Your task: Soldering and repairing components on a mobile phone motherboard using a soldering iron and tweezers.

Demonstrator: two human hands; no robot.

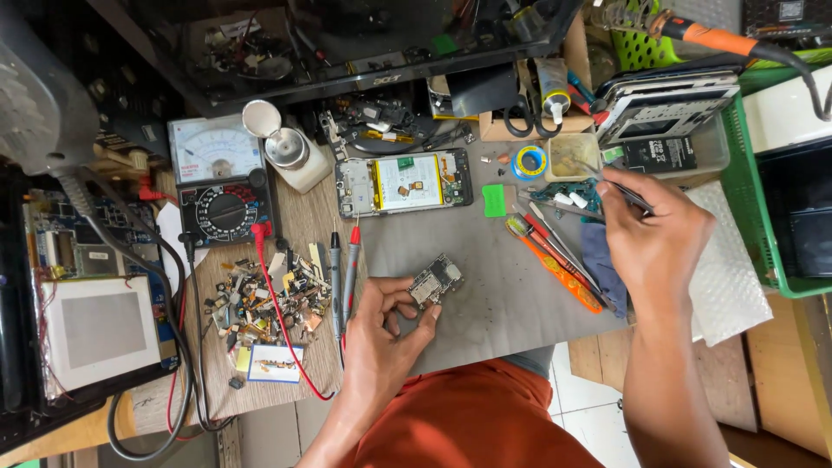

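My left hand [388, 328] pinches a small phone circuit board [435, 281] by its near corner, holding it just above the grey work mat [494, 286]. My right hand [652, 232] is over the mat's right side and grips slim metal tweezers [620, 191], their tips toward a small tray of parts [572, 154]. An opened phone [404, 182] with its back cover off lies on the mat beyond the board.
An analogue multimeter [220, 178] with red and black probes [343, 264] sits left, near a heap of small scrap parts [260, 303]. Screwdrivers and picks [555, 251] lie by my right hand. A soldering iron [711, 36] and a green basket [763, 217] are at right.
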